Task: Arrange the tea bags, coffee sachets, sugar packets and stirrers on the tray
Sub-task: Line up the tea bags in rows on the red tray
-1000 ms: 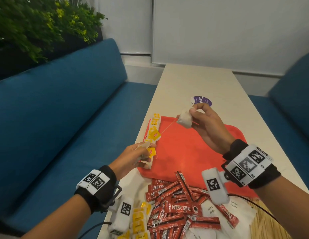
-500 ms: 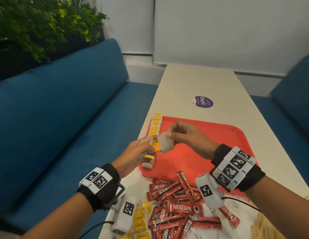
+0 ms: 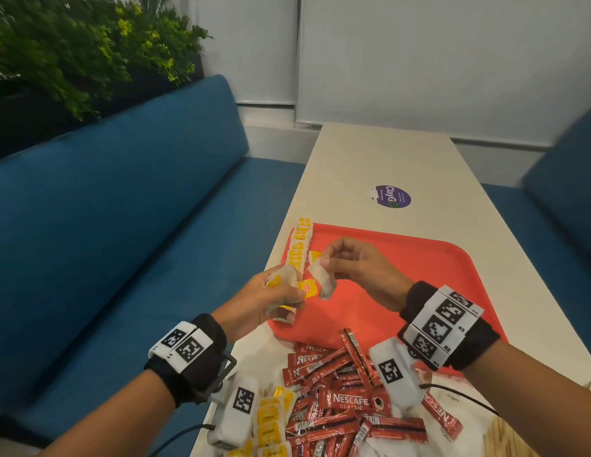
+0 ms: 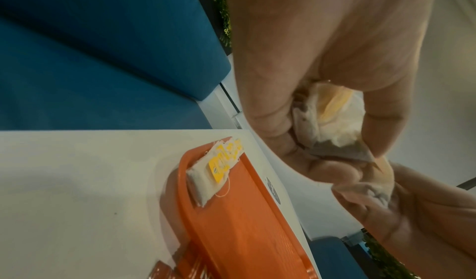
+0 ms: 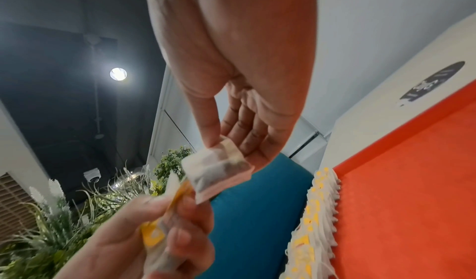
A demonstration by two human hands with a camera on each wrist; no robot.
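Observation:
A red tray (image 3: 419, 268) lies on the pale table, with a row of tea bags (image 3: 300, 245) standing along its left rim (image 4: 216, 169) (image 5: 316, 218). My left hand (image 3: 271, 298) grips a small bunch of tea bags (image 4: 332, 116) with yellow tags above the tray's near left corner. My right hand (image 3: 350, 265) pinches one white tea bag (image 3: 322, 278) (image 5: 219, 171) between thumb and fingers, right beside the left hand's bunch. Red coffee sachets (image 3: 347, 400) lie heaped on the table before the tray. More yellow-tagged tea bags (image 3: 271, 420) lie at the near left.
White sugar packets (image 3: 452, 433) and wooden stirrers (image 3: 505, 440) lie at the near right. A purple round sticker (image 3: 391, 196) sits on the table beyond the tray. Blue sofas flank the table on both sides, with green plants at the far left.
My right hand has brought its tea bag down and left from high above the tray to beside the left hand. The string between the two hands has slackened.

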